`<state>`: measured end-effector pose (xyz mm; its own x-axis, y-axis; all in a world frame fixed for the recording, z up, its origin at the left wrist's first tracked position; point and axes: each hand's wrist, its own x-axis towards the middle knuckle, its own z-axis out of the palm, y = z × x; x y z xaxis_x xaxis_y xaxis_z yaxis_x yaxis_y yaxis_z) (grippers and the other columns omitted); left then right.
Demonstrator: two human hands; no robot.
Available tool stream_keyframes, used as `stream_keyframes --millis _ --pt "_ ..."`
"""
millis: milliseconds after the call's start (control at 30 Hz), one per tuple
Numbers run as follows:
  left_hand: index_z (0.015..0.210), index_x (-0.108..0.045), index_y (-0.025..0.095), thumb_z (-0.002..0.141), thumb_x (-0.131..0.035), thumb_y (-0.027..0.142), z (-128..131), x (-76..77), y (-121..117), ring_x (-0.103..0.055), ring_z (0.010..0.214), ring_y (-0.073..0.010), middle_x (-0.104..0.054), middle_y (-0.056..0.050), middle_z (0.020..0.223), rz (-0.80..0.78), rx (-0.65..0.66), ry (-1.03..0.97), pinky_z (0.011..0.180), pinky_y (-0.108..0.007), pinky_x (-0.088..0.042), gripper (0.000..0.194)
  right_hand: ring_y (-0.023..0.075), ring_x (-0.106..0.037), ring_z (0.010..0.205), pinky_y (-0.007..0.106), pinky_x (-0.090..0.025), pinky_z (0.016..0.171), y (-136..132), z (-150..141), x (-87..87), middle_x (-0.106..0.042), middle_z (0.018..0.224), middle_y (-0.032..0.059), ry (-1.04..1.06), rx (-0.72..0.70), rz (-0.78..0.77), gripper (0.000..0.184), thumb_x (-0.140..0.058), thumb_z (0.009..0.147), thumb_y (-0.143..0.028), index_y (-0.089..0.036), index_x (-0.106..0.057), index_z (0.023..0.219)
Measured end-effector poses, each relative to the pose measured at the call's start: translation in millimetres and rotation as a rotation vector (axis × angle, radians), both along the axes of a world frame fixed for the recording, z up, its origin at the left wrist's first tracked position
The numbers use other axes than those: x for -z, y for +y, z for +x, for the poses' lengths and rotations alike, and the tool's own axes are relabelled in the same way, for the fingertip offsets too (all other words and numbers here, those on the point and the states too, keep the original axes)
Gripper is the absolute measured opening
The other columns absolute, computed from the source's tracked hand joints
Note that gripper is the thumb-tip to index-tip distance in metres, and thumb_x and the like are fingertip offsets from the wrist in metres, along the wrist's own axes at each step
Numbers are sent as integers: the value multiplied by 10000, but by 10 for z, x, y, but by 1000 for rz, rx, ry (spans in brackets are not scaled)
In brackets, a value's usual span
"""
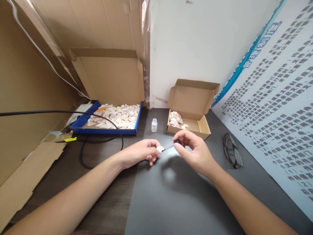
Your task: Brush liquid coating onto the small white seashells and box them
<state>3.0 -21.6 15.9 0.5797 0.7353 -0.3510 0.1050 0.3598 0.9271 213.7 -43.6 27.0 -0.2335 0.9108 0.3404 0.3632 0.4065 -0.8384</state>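
Bare forearms up front, smooth white shell pinched in the left hand
Right hand pinches a black-capped applicator, skinny straight stem slanting left and kinda nearer, dark tip at the shell's edge; clear little bottle upright behind.

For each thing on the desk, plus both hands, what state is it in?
Left hand: grip closed on a white seashell
White seashell: pinched, apart from the piles
Right hand: grip closed on a brush cap
Brush cap: held, brush tip at the seashell
Glass bottle: upright, uncapped
Blue-sided box: lid raised, full of shells
Small cardboard box: lid raised, few shells
Eyeglasses: lying down; folding unclear
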Motion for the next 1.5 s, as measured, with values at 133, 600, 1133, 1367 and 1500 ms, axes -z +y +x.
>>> stream_keyframes --millis 133,600,1133,1367,1500 --pt "811 -556 152 732 -671 253 -1 -9 7 -476 574 -74 -578 14 718 8 -1 7 536 -208 -391 172 107 -440 570 248 -393 547 4 10 1 -437 646 -44 -15 71 9 56 -601 814 -220 -193 -581 858" --pt "853 -589 148 714 -743 259 -8 54 27 -469 545 -69 -601 10 730 30 35 -3 537 -221 -380 235 108 -434 567 252 -387 549 4 3 -2 -433 640 -46 -61 60 -11 51 -608 815 -220 -199 -574 847" --pt "851 -600 142 728 -748 257 -14 42 32 -507 591 -77 -626 -5 768 19 49 -18 575 -225 -395 224 106 -430 561 251 -392 542 -7 4 -16 -417 639 -47 -11 63 -5 52 -608 811 -223 -200 -577 847" --pt "847 -608 146 718 -754 285 -21 56 36 -501 584 -79 -624 -5 767 19 41 -13 576 -232 -391 240 109 -432 565 257 -393 549 -9 16 -18 -426 641 -46 -30 48 11 54 -609 807 -223 -199 -579 845" --pt "852 -606 144 724 -749 283 -25 71 37 -504 586 -78 -626 -6 770 17 47 -15 582 -230 -392 237 110 -446 577 255 -402 556 -9 16 -17 -434 654 -43 -3 -5 0 50 -594 827 -232 -201 -584 865"
